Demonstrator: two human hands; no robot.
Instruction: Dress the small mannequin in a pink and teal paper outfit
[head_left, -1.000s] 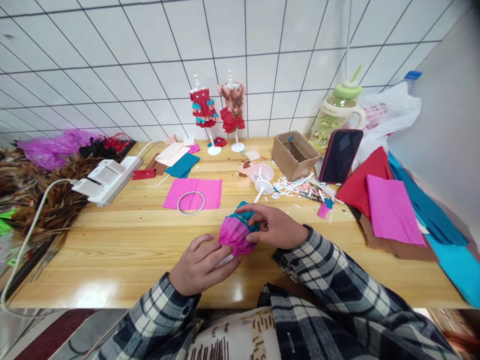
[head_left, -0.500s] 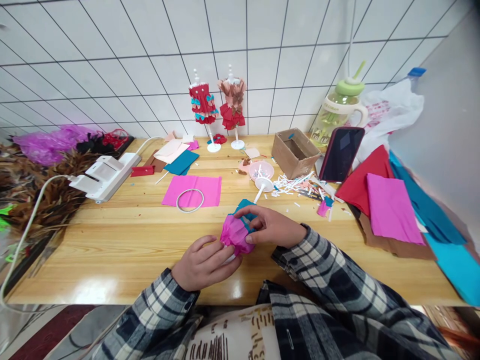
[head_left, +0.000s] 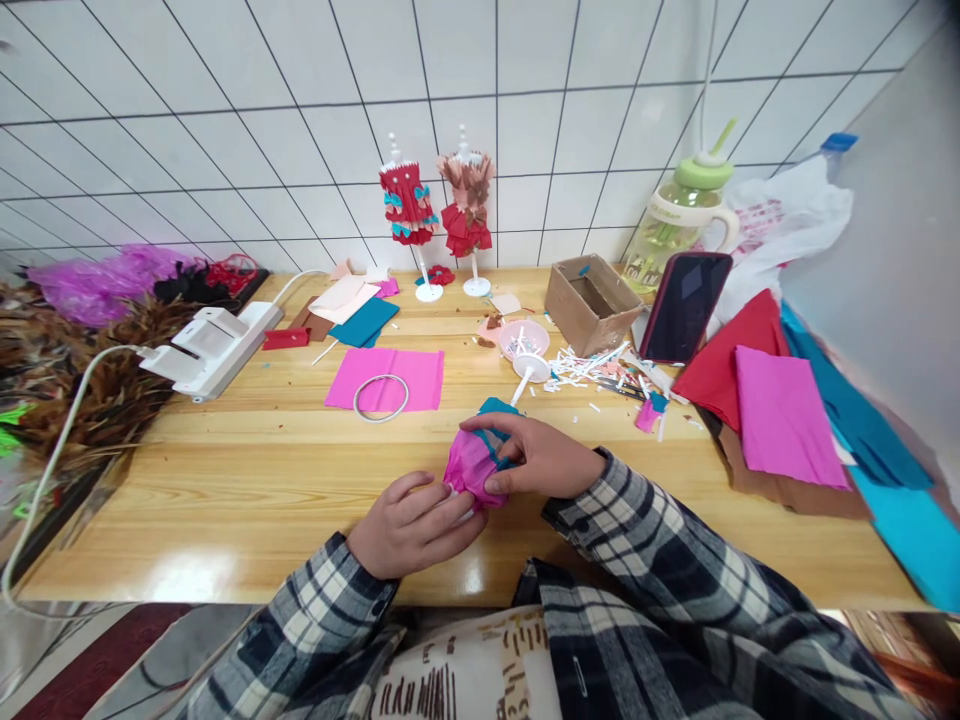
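Between my hands, a small dress form (head_left: 474, 468) wrapped in pink and teal crepe paper lies tilted, its white stand (head_left: 528, 372) pointing away from me. My left hand (head_left: 420, 525) is closed around its near end, fingers over the pink paper. From the right, my right hand (head_left: 544, 455) pinches the paper, thumb on the pink and index finger over the teal. The fingers hide part of the form. Beyond my left hand, a silver ring (head_left: 381, 417) rests across a flat pink crepe sheet (head_left: 424, 375).
Two dressed mini forms (head_left: 409, 205) stand by the tiled wall. Right of centre are a pink dish (head_left: 523, 333), a cardboard box (head_left: 592, 305), white paper strips (head_left: 581, 370) and a phone (head_left: 686, 308). Folded crepe sheets (head_left: 787, 420) lie right; a power strip (head_left: 214, 350) and feathers (head_left: 90, 390) lie left.
Both hands keep their hold on the dress form. My right fingers have shifted very slightly over the paper; the view has moved a little.
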